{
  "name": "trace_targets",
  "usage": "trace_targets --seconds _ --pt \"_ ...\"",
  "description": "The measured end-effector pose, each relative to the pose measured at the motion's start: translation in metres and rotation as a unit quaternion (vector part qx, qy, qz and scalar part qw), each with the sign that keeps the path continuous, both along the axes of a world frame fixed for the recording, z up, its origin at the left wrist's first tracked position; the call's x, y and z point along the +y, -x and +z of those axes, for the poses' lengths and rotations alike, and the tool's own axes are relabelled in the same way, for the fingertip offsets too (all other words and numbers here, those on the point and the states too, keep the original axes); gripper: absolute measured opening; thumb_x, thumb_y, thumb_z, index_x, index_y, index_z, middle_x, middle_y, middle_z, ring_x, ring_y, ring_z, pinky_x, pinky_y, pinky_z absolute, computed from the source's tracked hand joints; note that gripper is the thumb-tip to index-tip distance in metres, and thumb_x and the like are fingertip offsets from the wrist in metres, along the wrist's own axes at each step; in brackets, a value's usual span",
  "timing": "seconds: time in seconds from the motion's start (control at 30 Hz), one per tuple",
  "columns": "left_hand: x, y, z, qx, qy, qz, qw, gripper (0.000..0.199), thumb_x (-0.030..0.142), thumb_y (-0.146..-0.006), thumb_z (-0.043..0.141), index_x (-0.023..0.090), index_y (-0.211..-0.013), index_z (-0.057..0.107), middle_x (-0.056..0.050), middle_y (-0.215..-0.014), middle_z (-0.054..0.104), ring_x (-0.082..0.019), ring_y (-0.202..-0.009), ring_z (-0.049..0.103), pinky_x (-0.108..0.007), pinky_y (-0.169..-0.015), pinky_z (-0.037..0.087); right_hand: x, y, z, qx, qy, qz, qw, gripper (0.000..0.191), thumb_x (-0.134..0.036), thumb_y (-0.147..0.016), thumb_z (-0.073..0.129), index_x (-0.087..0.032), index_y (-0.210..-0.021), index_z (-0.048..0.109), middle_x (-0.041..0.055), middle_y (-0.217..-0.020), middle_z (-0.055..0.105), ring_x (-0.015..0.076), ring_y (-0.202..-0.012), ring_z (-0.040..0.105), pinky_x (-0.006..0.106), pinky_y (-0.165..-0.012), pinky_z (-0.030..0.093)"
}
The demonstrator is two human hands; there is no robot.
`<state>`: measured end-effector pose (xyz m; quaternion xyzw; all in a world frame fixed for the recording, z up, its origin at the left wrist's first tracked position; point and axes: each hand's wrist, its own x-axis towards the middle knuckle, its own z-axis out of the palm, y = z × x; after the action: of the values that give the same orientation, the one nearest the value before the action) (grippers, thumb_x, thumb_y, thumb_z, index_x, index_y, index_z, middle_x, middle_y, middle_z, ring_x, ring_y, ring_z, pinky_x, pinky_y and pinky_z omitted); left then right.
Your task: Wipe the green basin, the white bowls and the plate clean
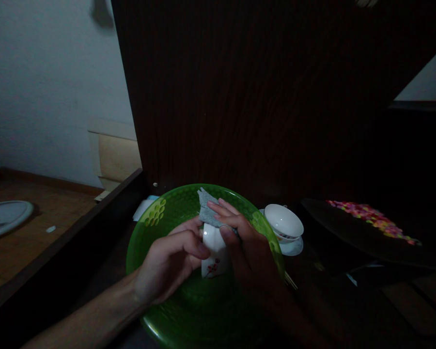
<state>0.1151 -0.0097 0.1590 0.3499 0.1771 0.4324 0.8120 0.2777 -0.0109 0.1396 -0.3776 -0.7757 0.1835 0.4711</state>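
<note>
Over a round green plastic basin [150, 327], two hands meet at a glossy white cup with a red floral print [213, 254]

Coming in from the near left, the left hand [174, 264] is half curled, thumb and fingers closed on the cup's left side. From the right, the right hand [252, 247], fingers loosely bent, holds a thin grey cloth [208, 208] against the cup's far end, which the cloth partly hides. The cup appears within the basin's outline; whether it touches the bottom cannot be told. Just right of the basin, a round white bowl [283, 220] sits above a pale dish [293, 247], and thin light-coloured sticks [290, 280] lie nearer, beside the basin's right edge. On the far side stands a broad dark-brown wooden panel [218, 97].
</note>
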Motion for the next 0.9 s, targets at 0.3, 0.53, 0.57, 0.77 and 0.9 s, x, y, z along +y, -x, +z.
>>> trace_targets --seconds 0.3,0.53,0.57,0.77,0.9 --pt "-0.002 0.005 0.016 -0.071 0.054 0.041 0.995 0.041 0.029 -0.074 0.059 0.007 -0.106 0.069 -0.015 -0.09 0.073 -0.029 -0.082 0.069 -0.042 -0.079 0.056 0.001 -0.002 0.0 -0.066 -0.11 0.076 0.989 0.036 -0.01 -0.097 0.044 -0.031 -0.125 0.053 0.0003 -0.136 0.064 0.0211 -0.141 0.044 0.056 -0.12 0.03" --pt "0.008 0.016 0.018 -0.029 0.115 0.121 0.986 0.039 0.03 -0.076 0.063 0.008 -0.108 0.07 -0.011 -0.079 0.074 -0.019 -0.056 0.063 -0.033 -0.056 0.056 -0.002 -0.003 -0.004 -0.145 -0.172 0.149 0.963 0.04 -0.006 -0.096 0.046 -0.03 -0.126 0.056 -0.0007 -0.137 0.063 0.0197 -0.139 0.046 0.05 -0.125 0.019" --pt "0.011 0.017 0.019 -0.022 0.118 0.142 0.983 0.037 0.03 -0.077 0.063 0.009 -0.107 0.071 -0.01 -0.076 0.073 -0.02 -0.057 0.064 -0.032 -0.054 0.055 -0.001 -0.004 -0.003 -0.151 -0.157 0.164 0.962 0.039 -0.006 -0.096 0.046 -0.031 -0.123 0.059 -0.0017 -0.137 0.062 0.0195 -0.138 0.047 0.05 -0.125 0.02" --pt "0.021 0.017 0.022 0.008 0.112 0.184 0.977 0.028 0.026 -0.084 0.061 0.013 -0.106 0.073 -0.009 -0.075 0.075 -0.028 -0.076 0.072 -0.034 -0.063 0.059 0.006 -0.016 0.002 -0.187 -0.07 0.223 0.954 0.046 -0.004 -0.095 0.038 -0.032 -0.123 0.063 -0.0028 -0.134 0.064 0.0168 -0.135 0.05 0.053 -0.122 0.021" --pt "0.022 0.015 0.026 -0.005 0.116 0.176 0.978 0.029 0.021 -0.09 0.053 0.01 -0.111 0.069 -0.011 -0.082 0.076 -0.029 -0.082 0.074 -0.037 -0.071 0.061 0.007 -0.022 0.007 -0.156 -0.061 0.227 0.959 0.042 -0.005 -0.093 0.043 -0.029 -0.121 0.064 -0.0001 -0.13 0.068 0.0172 -0.13 0.057 0.051 -0.12 0.029"
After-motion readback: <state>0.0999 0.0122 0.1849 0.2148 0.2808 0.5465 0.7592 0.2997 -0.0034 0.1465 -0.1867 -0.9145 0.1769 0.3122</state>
